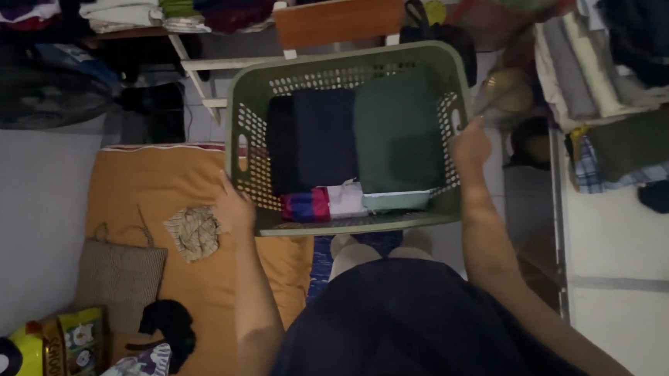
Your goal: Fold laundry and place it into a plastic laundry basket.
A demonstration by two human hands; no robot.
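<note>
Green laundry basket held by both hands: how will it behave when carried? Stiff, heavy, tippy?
The laundry basket probably stays fairly rigid, though its perforated plastic walls may flex a little. It likely feels moderately heavy, since folded clothes fill it. With the left hand and right hand on opposite sides, it should carry level; a one-sided grip would probably tip it.

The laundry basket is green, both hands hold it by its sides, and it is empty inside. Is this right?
Not quite. The laundry basket is green, and the left hand and right hand do hold it by its sides, but it is not empty. The head view shows folded clothes inside: a dark navy stack, a dark green stack and smaller folded pieces at the near edge.
</note>
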